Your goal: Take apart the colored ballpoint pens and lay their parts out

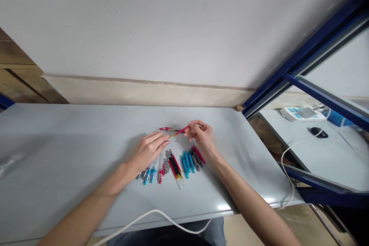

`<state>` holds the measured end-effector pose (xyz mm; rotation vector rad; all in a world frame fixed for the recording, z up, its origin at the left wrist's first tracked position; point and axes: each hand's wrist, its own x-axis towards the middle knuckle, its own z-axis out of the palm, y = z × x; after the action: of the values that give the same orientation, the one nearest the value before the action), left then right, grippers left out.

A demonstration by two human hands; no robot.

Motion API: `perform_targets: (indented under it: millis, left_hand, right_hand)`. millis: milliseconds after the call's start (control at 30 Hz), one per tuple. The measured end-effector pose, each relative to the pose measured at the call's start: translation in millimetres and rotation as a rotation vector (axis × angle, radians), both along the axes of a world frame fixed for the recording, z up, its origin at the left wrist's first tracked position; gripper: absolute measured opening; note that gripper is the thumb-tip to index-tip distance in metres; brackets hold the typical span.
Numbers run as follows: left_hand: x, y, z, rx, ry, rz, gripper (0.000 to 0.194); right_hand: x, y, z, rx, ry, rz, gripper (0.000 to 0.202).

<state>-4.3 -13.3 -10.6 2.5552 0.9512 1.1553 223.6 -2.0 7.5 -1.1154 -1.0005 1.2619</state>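
A thin red ink refill point(182, 130) is held between my two hands above the grey table. My left hand point(151, 148) pinches its pale lower end, and the fingers of my right hand point(201, 134) are closed on its upper red end. Just behind it a red pen part point(165, 128) lies on the table. Nearer to me are clear pen barrels with blue, dark and red grips point(153, 170), small springs point(166, 166), a bunch of red and black refills point(175, 164), blue pen caps or tops point(187, 162), and grey and red ones point(197, 157).
A white cable point(155, 211) loops over the table's front edge point(138, 223). At the right, behind a blue metal frame point(325, 91), stand a white device point(302, 114) and a black mouse point(319, 132). Crumpled clear plastic point(10, 162) lies far left.
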Motion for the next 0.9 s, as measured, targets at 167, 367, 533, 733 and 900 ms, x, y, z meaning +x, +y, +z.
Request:
perform_targets:
  millis: [167,367,533,733,900]
  left_hand:
    - [0,1,-1.4,-0.015,-0.033,-0.002,0.026]
    - [0,-4,4.4,0.041,0.045,0.107,0.021]
    - [2,-9,10.2,0.090,0.248,0.129,0.025]
    - [-4,-5,16.4,0.016,0.151,0.273,0.021]
    - [-10,-2,10.7,-0.092,0.105,0.282,0.020]
  right_hand:
    - [-6,-9,4.3,0.126,-0.100,0.061,0.029]
    - [-25,-29,4.6,0.139,-0.178,0.290,0.033]
    - [-33,-32,4.9,0.086,-0.199,0.349,0.035]
    - [-16,-30,20.3,0.321,-0.574,0.280,0.016]
    - [-15,-35,20.4,0.509,-0.801,0.795,0.010]
